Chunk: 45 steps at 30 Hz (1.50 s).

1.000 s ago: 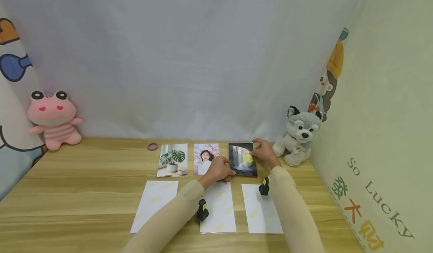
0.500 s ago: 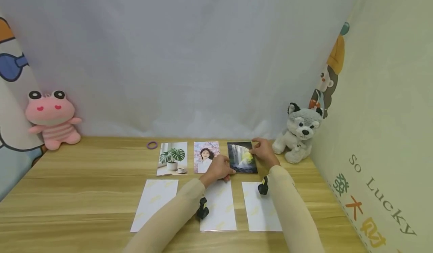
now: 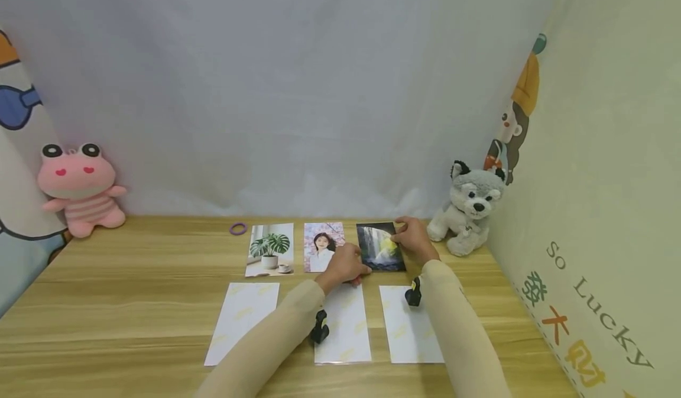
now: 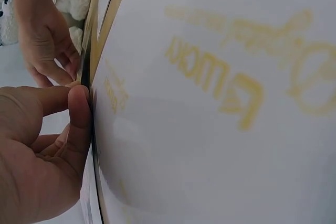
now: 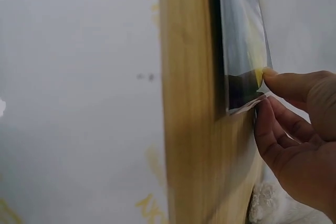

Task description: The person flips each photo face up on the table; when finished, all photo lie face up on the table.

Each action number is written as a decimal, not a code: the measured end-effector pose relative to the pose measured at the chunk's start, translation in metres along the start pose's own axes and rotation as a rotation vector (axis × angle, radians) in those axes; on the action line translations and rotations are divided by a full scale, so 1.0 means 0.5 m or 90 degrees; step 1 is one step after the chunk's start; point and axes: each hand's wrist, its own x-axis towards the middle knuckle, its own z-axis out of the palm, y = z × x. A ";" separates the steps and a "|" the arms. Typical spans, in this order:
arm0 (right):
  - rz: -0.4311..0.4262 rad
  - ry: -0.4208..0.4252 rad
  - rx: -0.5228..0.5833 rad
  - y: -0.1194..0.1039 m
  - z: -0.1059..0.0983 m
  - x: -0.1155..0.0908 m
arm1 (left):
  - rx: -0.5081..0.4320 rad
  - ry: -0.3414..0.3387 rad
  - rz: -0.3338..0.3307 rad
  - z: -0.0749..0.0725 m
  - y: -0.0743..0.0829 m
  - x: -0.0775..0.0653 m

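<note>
A photo of a waterfall [image 3: 379, 250] lies at the right end of a row of photos near the back of the table. My right hand [image 3: 417, 239] pinches its right edge between thumb and fingers. The right wrist view shows that photo [image 5: 241, 40] raised off the wood at this edge, with a glossy, clear-looking margin. At the photo's lower left corner, my left hand [image 3: 344, 265] pinches the edge with thumb and forefinger. This hand partly covers a portrait photo [image 3: 321, 244]. Farther left lies a photo of a potted plant [image 3: 270, 250].
Three white sheets with yellow marks lie nearer: a left sheet [image 3: 239, 321], a middle sheet [image 3: 348, 327] and a right sheet [image 3: 407, 333], partly under the sleeves. A purple ring [image 3: 238, 229], a pink plush toy [image 3: 80, 191] and a grey plush dog [image 3: 470, 209] stand around the back.
The waterfall photo's near edge has shifted slightly toward the back, and the photo looks flatter. Both hands keep their hold almost in place. The head view has shifted a little.
</note>
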 end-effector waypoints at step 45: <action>-0.126 -0.062 -0.046 0.028 -0.040 -0.165 | 0.480 -0.032 0.425 0.012 -0.005 -0.131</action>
